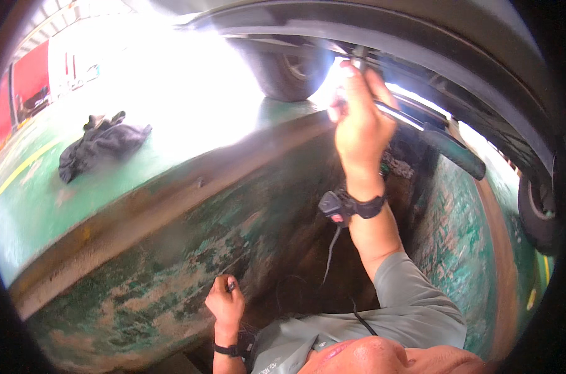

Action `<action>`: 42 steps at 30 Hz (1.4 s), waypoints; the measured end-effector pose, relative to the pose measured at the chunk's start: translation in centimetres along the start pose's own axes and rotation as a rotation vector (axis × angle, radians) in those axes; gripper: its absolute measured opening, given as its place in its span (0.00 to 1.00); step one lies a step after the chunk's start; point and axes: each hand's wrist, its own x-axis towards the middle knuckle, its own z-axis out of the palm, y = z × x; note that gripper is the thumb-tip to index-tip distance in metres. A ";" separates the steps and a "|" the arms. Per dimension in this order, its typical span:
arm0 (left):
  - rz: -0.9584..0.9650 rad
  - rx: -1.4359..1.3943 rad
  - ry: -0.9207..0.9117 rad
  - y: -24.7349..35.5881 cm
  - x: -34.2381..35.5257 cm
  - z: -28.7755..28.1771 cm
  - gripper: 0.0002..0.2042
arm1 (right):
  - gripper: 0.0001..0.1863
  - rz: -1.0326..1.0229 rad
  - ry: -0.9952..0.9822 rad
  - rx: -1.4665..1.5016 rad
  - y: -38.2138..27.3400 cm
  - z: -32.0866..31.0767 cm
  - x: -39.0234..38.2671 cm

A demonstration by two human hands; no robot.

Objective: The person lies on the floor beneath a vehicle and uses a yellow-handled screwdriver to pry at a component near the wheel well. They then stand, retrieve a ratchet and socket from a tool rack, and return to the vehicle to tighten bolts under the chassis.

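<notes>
Raised up to the underside of a vehicle (pixel 420 37), my right hand (pixel 362 118) is closed on a ratchet (pixel 413 118). Its bright metal shaft runs right from my fingers to a thick black grip. At the fingertips a short metal piece (pixel 359 55) points up against the vehicle's underside; glare hides where it meets. Low on the left, my left hand (pixel 225 305) is closed in a fist, apart from the vehicle. A small dark piece (pixel 231 287) shows between its thumb and fingers, too small to name.
I am in a pit with worn green walls (pixel 171 262) and a brown ledge (pixel 189 168). Dark cloth (pixel 105 146) lies on the green floor at left. Tyres (pixel 286 75) stand beyond the ledge and at right. A cord (pixel 331 255) hangs from a wrist-worn device (pixel 334 207).
</notes>
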 end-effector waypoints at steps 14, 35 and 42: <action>0.161 -0.092 -0.057 1.8 1.4 1.4 0.04 | 0.16 0.253 -0.162 0.498 -0.1 -1.6 0.8; 0.112 -0.038 -0.066 0.0 1.0 0.0 0.06 | 0.11 0.590 -0.267 1.305 1.2 -1.7 2.6; 0.144 -0.055 -0.098 0.8 2.5 0.0 0.05 | 0.08 0.322 -0.134 0.816 -0.4 0.4 1.5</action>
